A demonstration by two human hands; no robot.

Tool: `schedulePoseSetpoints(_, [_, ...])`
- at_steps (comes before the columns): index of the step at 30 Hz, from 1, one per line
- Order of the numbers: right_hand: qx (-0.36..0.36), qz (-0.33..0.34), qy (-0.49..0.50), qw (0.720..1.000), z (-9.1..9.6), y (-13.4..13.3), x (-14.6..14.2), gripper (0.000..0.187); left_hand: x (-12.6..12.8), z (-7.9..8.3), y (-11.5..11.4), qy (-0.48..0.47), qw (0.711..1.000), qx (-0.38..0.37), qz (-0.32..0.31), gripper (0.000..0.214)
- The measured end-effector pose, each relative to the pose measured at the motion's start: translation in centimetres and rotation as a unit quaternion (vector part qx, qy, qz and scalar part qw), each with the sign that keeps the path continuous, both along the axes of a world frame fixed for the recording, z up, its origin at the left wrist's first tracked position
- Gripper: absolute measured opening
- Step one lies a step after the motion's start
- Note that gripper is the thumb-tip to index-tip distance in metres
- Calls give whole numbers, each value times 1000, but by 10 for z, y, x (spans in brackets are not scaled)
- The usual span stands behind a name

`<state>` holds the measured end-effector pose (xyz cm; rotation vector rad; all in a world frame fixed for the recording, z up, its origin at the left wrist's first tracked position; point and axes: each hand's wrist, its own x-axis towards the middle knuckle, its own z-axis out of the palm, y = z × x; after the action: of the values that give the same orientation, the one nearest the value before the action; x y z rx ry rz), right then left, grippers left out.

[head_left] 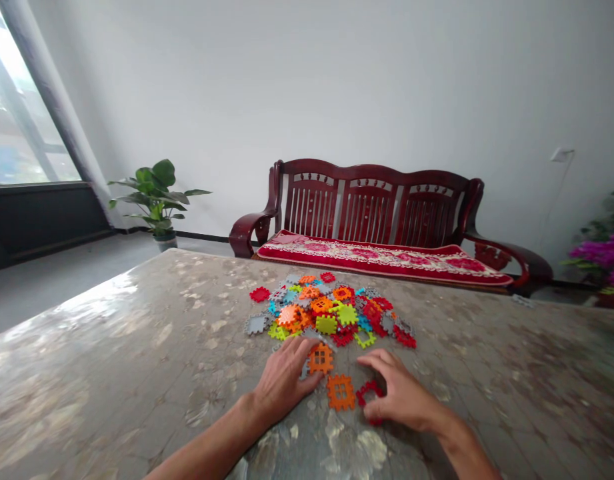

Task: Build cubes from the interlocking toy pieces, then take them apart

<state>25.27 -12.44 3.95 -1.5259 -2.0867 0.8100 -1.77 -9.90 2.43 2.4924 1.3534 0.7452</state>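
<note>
A heap of flat, toothed plastic tiles point(331, 310) in orange, red, grey, green and blue lies on the marbled table point(137, 347). My left hand point(284, 381) rests at the heap's near edge, its fingers closed around an orange tile point(321, 359) with a grey piece beside it. My right hand point(399, 395) pinches a red tile point(369, 392) between thumb and fingers. A loose orange tile point(341, 392) lies flat between the two hands.
Behind the table stands a dark wooden bench point(377, 207) with a red patterned cushion. A potted green plant point(157, 197) is at the back left by the window, and purple flowers point(607, 257) are at the far right.
</note>
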Motion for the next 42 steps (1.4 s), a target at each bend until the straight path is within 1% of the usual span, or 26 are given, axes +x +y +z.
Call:
schedulePoseSetpoints(1, [-9, 21, -28, 999, 4, -4, 2, 76, 0, 0, 0, 6, 1000, -3, -2, 49])
schedulePoseSetpoints(2, [-12, 34, -52, 998, 6, -7, 3, 76, 1, 0, 0, 14, 1000, -6, -4, 54])
schedulePoseSetpoints(3, [-11, 41, -71, 997, 8, -10, 2, 71, 3, 0, 0, 21, 1000, -10, -7, 59])
schedulePoseSetpoints(6, [10, 43, -96, 994, 11, -13, -2, 43, 8, 1, 1, 46, 999, -21, -10, 68])
schedulePoseSetpoints(7, [18, 34, -98, 994, 11, -13, -4, 36, 9, 2, 1, 53, 998, -23, -8, 69])
schedulePoseSetpoints(9, [30, -1, -90, 995, 12, -11, -8, 32, 12, 3, 0, 66, 997, -27, -1, 64])
schedulePoseSetpoints(12, [28, -45, -53, 997, 13, -9, -15, 33, 14, 4, -1, 75, 997, -31, 6, 49])
schedulePoseSetpoints(14, [27, -53, -24, 998, 14, -10, -23, 35, 15, 2, -1, 71, 997, -28, 13, 43])
schedulePoseSetpoints(17, [47, -33, -25, 998, 15, -14, -36, 41, 14, -1, -2, 55, 998, -20, 17, 41])
schedulePoseSetpoints(20, [75, 16, -63, 995, 14, -19, -47, 51, 13, -4, -1, 38, 999, -7, 14, 41])
schedulePoseSetpoints(22, [90, 32, -82, 992, 13, -21, -51, 52, 12, -5, -1, 26, 1000, 7, 12, 43])
schedulePoseSetpoints(25, [107, 22, -102, 989, 12, -22, -54, 47, 9, -4, -1, 3, 999, 35, 7, 44])
schedulePoseSetpoints(28, [124, 12, -110, 986, 9, -20, -55, 47, 5, -1, 1, -31, 997, 73, 9, 48])
schedulePoseSetpoints(32, [138, -6, -79, 987, 1, -16, -51, 52, -7, 8, 12, -81, 989, 119, 41, 51])
schedulePoseSetpoints(36, [130, -59, -19, 990, -3, -9, -43, 57, -21, 22, 31, -97, 982, 135, 93, 46])
schedulePoseSetpoints(39, [150, -99, 16, 984, 3, 4, -38, 57, -31, 35, 49, -81, 982, 133, 107, 42])
schedulePoseSetpoints(42, [181, -122, 25, 976, 17, 28, -39, 55, -39, 45, 71, -48, 985, 116, 118, 42])
